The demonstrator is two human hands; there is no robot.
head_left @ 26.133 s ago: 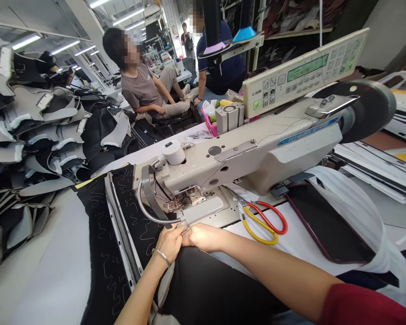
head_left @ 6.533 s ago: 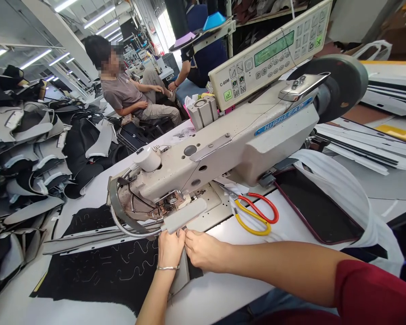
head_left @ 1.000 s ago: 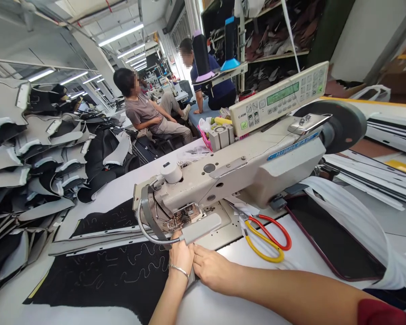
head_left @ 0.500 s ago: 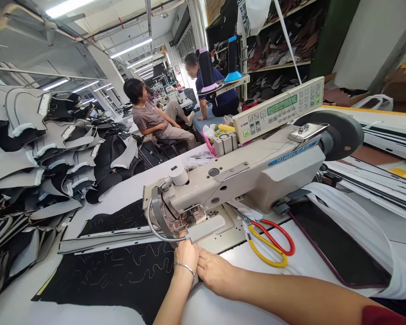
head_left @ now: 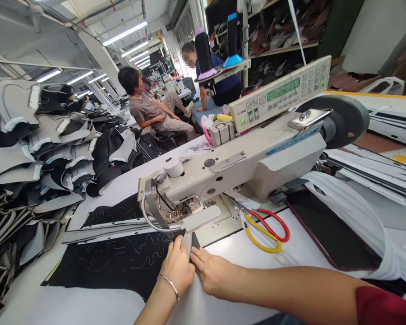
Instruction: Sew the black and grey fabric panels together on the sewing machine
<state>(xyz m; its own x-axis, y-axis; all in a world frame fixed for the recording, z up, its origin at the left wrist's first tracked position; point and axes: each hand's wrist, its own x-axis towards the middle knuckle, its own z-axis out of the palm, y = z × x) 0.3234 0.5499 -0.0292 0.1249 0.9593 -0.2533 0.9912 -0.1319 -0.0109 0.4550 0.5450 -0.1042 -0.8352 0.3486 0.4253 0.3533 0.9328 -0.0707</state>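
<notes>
A sewing machine (head_left: 223, 176) spans the middle, its needle area hidden behind a lamp and my fingers. A black fabric panel (head_left: 104, 262) with curly stitching lies to its left, with a grey strip (head_left: 111, 232) across it. My left hand (head_left: 177, 266), with a bracelet at the wrist, presses with bent fingers on a grey strip (head_left: 187, 243) just in front of the machine head. My right hand (head_left: 216, 274) rests at that strip's right edge, fingers together and pointing left, close beside my left hand.
Red-and-yellow scissors (head_left: 265, 230) lie right of the machine bed, and a dark phone or tablet (head_left: 334, 230) is beyond them. Stacked cut pieces (head_left: 57, 158) fill the left. Two people sit behind the machine. White strips (head_left: 375, 180) lie at right.
My left hand has moved back from the needle area, down and slightly left. The hands have parted a little, showing the grey strip between them. The view has shifted slightly.
</notes>
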